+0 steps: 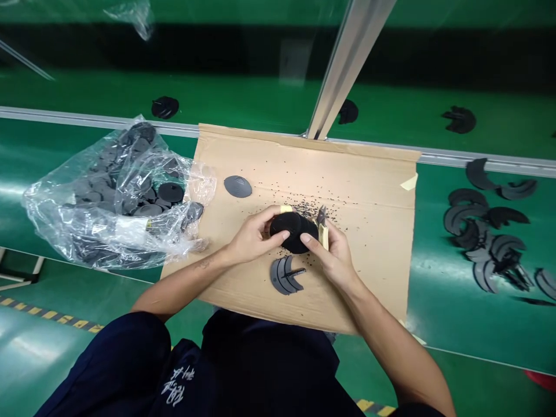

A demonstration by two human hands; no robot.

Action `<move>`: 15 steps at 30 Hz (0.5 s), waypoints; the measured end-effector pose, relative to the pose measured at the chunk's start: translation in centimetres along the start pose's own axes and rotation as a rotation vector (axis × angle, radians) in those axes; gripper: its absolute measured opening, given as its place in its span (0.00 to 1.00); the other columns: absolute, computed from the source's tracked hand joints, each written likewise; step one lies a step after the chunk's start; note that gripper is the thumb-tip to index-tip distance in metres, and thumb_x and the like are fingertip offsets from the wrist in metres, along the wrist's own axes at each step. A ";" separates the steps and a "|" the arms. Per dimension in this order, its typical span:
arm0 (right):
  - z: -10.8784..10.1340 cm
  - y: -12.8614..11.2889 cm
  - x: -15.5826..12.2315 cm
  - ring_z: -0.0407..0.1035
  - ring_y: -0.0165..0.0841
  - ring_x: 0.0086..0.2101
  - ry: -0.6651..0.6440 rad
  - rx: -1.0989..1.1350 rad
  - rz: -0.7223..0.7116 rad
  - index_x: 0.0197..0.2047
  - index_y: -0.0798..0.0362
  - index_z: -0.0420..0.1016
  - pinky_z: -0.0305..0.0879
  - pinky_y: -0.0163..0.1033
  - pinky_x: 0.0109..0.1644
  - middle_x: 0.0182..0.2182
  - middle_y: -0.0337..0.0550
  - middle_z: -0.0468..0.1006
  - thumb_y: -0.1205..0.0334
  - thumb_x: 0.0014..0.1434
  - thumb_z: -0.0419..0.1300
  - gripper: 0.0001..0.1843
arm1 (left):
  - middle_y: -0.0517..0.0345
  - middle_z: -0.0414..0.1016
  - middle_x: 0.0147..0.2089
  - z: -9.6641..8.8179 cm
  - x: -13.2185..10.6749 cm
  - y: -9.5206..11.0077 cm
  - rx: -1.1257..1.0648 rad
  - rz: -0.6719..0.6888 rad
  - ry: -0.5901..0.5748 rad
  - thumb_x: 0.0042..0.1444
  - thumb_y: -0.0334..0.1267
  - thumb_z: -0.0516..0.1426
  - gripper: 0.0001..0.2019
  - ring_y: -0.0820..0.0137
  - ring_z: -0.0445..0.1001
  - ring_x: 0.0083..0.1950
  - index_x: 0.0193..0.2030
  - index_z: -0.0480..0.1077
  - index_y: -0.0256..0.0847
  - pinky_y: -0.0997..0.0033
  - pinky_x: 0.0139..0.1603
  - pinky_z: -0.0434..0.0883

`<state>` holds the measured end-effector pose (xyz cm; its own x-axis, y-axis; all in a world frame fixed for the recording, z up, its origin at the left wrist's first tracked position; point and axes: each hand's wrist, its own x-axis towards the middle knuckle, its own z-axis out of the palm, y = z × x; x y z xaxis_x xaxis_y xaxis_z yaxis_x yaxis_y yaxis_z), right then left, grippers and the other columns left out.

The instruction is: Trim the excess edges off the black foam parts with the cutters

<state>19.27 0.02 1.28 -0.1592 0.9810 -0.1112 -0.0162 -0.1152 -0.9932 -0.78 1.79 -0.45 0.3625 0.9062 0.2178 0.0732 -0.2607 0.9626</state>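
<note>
Over the cardboard sheet [382,249], my left hand [258,234] is closed on round black plastic discs [286,227], its thumb lying across the front. My right hand [332,252] grips the right side of these overlapping discs with its thumb. A pair of cutting pliers [322,216] also sits in my right hand, its metal jaws pointing up and away; most of its handle is hidden. Below the hands lies a curved black plastic piece with a stem [286,275]. To the upper left, a single dark grey oval-looking disc [238,186] rests flat on the cardboard.
Small black scraps [310,205] are scattered on the cardboard beyond my hands. A clear plastic bag [117,202] full of black discs stands at the left. Several curved black pieces [490,226] lie on the green table at the right. A metal post [334,75] rises behind the cardboard.
</note>
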 end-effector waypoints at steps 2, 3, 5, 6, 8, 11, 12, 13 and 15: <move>0.0 -0.1 0.0 0.71 0.33 0.34 -0.010 -0.034 -0.025 0.41 0.50 0.75 0.72 0.38 0.39 0.34 0.39 0.77 0.40 0.58 0.68 0.22 | 0.50 0.80 0.49 0.0 0.1 0.1 -0.059 -0.025 0.003 0.64 0.42 0.62 0.18 0.68 0.81 0.48 0.57 0.72 0.37 0.72 0.49 0.79; -0.1 -0.1 0.0 0.72 0.34 0.35 -0.016 -0.055 -0.039 0.42 0.49 0.75 0.72 0.39 0.40 0.35 0.39 0.78 0.40 0.59 0.68 0.21 | 0.51 0.81 0.48 0.0 0.2 0.2 -0.066 -0.028 0.006 0.64 0.42 0.63 0.17 0.69 0.81 0.48 0.56 0.72 0.37 0.72 0.48 0.79; -0.2 -0.2 0.1 0.74 0.35 0.37 -0.003 -0.109 -0.084 0.44 0.49 0.75 0.73 0.40 0.43 0.38 0.40 0.79 0.41 0.59 0.67 0.21 | 0.51 0.81 0.47 -0.1 0.3 0.4 -0.041 -0.020 0.007 0.64 0.41 0.63 0.17 0.69 0.81 0.47 0.55 0.73 0.36 0.73 0.47 0.78; -0.4 -0.2 0.1 0.75 0.35 0.38 0.019 -0.139 -0.112 0.45 0.48 0.74 0.74 0.41 0.44 0.39 0.41 0.80 0.43 0.60 0.68 0.20 | 0.51 0.81 0.47 -0.2 0.3 0.5 -0.007 -0.009 0.007 0.64 0.40 0.63 0.16 0.69 0.81 0.46 0.55 0.73 0.36 0.73 0.47 0.78; -0.6 -0.2 0.2 0.76 0.35 0.40 0.064 -0.197 -0.174 0.46 0.48 0.74 0.74 0.41 0.45 0.41 0.41 0.80 0.46 0.60 0.69 0.19 | 0.51 0.82 0.48 -0.3 0.2 0.6 0.094 0.036 0.000 0.64 0.38 0.62 0.15 0.69 0.81 0.47 0.55 0.74 0.37 0.73 0.48 0.78; -0.8 -0.2 0.3 0.76 0.35 0.39 0.050 -0.309 -0.287 0.46 0.48 0.74 0.73 0.41 0.46 0.40 0.41 0.81 0.53 0.61 0.69 0.14 | 0.51 0.82 0.49 -0.2 0.0 0.7 0.241 0.141 -0.011 0.62 0.34 0.63 0.15 0.68 0.81 0.48 0.56 0.75 0.39 0.71 0.51 0.78; -0.8 -0.1 0.3 0.76 0.35 0.39 0.031 -0.346 -0.334 0.45 0.48 0.74 0.73 0.41 0.45 0.40 0.41 0.81 0.56 0.61 0.68 0.11 | 0.51 0.83 0.49 -0.1 -0.1 0.7 0.259 0.158 -0.007 0.62 0.34 0.63 0.16 0.68 0.81 0.48 0.57 0.75 0.39 0.70 0.51 0.78; -0.8 -0.1 0.2 0.76 0.35 0.38 0.016 -0.375 -0.385 0.44 0.48 0.74 0.73 0.42 0.45 0.39 0.41 0.81 0.59 0.62 0.67 0.09 | 0.51 0.83 0.49 -0.1 -0.1 0.8 0.256 0.161 0.003 0.62 0.34 0.63 0.17 0.69 0.82 0.47 0.58 0.74 0.39 0.70 0.50 0.79; -0.7 0.0 0.2 0.76 0.35 0.37 0.008 -0.391 -0.485 0.42 0.48 0.74 0.73 0.42 0.43 0.37 0.42 0.81 0.64 0.62 0.66 0.06 | 0.52 0.83 0.46 -0.1 0.0 1.0 0.203 0.151 0.038 0.61 0.35 0.65 0.18 0.70 0.82 0.45 0.57 0.75 0.39 0.70 0.48 0.79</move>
<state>19.93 0.28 1.26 -0.2166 0.9086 0.3570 0.2785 0.4080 -0.8695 -0.79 1.51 0.51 0.3483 0.8628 0.3664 0.2076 -0.4522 0.8674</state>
